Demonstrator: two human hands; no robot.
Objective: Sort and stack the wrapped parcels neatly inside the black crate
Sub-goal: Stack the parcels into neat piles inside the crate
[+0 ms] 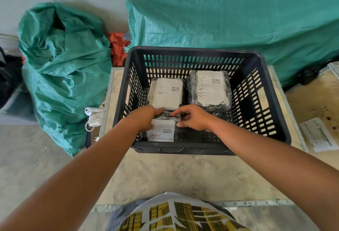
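Note:
The black slotted crate (275,106) stands on a pale table. Inside it lie three plastic-wrapped parcels with white labels: one at the back left (167,93), a taller one at the back right (210,89), and a small one at the front left (162,131). My left hand (145,118) grips the left and far edge of the small front parcel. On the same parcel's far right corner rests my right hand (192,117), fingers curled on the wrap. Both forearms reach over the crate's near wall.
A crumpled green sack (64,69) sits on the floor to the left, a long green woven sack (238,16) behind the crate. A white cable and plug (93,117) lie at the table's left edge. A paper label (319,134) lies on a second table at right.

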